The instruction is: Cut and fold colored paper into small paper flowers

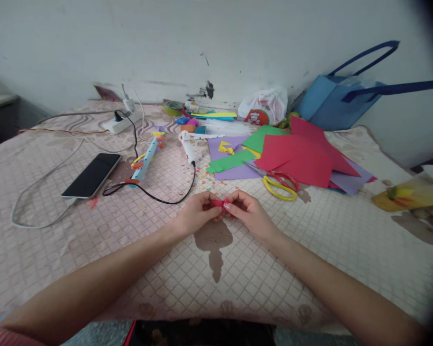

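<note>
Between my two hands is a small red piece of craft foam or paper [217, 203], mostly covered by fingers. My left hand [199, 211] pinches its left end with thumb and fingertips. On the other end, my right hand [246, 211] pinches it the same way, so the hands nearly meet above the patterned tablecloth [159, 269]. Beyond the right hand lie scissors [279, 186] with red and yellow handles, partly on a stack of red sheets [296, 158]. A white glue gun [188, 148] rests beyond the left hand.
At left lie a phone [94, 175] on a charging cable and a power strip [120, 122]. A light-blue decorated strip [146, 156] sits near the black cord [166, 202]. Purple sheets [220, 142], small scraps, a plastic bag [269, 105], a blue bag [332, 98] and a yellow-filled container [400, 192] are around.
</note>
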A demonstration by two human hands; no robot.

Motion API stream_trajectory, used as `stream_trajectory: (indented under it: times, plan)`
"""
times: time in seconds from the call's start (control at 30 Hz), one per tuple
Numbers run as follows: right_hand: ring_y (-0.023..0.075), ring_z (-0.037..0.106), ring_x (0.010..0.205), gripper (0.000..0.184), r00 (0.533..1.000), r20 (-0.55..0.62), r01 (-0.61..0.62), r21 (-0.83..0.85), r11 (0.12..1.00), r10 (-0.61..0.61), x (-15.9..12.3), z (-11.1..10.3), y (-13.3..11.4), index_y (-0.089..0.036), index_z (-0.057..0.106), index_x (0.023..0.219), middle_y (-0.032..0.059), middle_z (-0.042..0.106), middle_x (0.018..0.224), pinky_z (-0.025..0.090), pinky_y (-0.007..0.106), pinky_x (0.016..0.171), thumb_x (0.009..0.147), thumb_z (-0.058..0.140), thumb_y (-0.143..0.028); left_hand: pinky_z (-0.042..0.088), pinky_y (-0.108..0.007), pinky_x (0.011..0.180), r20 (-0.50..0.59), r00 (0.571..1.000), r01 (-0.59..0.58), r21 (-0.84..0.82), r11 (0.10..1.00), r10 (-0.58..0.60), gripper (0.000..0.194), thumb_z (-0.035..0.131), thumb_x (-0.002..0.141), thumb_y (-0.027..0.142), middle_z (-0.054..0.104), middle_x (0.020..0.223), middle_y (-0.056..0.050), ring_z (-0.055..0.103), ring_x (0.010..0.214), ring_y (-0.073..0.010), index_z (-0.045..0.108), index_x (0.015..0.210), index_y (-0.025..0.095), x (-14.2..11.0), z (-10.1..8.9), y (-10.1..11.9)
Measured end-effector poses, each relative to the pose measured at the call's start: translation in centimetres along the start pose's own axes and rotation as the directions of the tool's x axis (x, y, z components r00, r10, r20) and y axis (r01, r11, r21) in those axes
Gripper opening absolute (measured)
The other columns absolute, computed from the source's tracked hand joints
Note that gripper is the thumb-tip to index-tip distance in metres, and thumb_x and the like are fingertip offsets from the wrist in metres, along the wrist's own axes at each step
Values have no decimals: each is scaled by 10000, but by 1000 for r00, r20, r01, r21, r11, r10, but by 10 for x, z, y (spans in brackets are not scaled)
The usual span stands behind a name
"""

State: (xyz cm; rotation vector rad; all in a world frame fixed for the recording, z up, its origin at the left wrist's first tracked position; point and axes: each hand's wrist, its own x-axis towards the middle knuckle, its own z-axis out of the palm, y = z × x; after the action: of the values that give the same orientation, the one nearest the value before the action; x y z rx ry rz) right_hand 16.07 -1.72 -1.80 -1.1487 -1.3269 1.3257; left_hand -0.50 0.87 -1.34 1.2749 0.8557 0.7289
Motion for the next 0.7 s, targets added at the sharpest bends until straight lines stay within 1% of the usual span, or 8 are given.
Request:
stream_trajectory:
  times: [0.13,0.23,0.33,0.4,0.57,0.7]
  plan:
    - [106,495,602,176,1000,-3,15,-3,1000,-15,1,0,1,-206,530,751,-27,522,705,438,261,570,757,645,-338,466,-222,594,0,1000,-1,-4,1000,1,148,651,728,230,625,673,-5,582,590,-95,559,791,133,-1,0,1]
    - [102,489,600,162,1000,-8,19,4,1000,-19,1,-1,3,-202,525,757,-32,510,700,425,253,563,764,641,-315,477,-231,612,14,1000,21,-37,999,-20,176,652,740,263,640,718,-19,592,610,-96,561,822,135,0,0,-1]
    - [97,488,590,148,1000,-7,31,3,1000,-30,1,-1,5,-203,519,776,-35,517,703,413,249,556,770,636,-293,484,-236,626,25,999,32,-53,998,-31,223,695,702,246,650,752,-27,605,636,-103,560,842,137,1,0,-5]
    - [96,494,582,149,1000,-2,31,12,999,-31,1,-1,5,-207,510,796,-36,528,715,409,250,549,774,633,-288,483,-233,620,22,1000,23,-54,998,-22,233,713,680,220,647,746,-24,607,640,-104,556,833,138,1,0,-7]
    - [90,502,558,198,1000,-18,18,65,998,-17,0,1,4,-220,491,860,-43,538,731,419,252,543,763,650,-289,478,-227,593,-3,1000,3,-28,1000,-3,209,698,682,191,651,721,-22,606,612,-103,554,821,136,2,1,-8]
    - [97,529,582,163,1000,4,1,100,995,-1,-1,-1,2,-213,508,907,-37,551,702,435,254,569,818,596,-316,478,-231,585,-16,1000,9,-22,1000,-9,239,697,678,197,656,696,-23,610,595,-109,555,857,126,2,-1,-6]
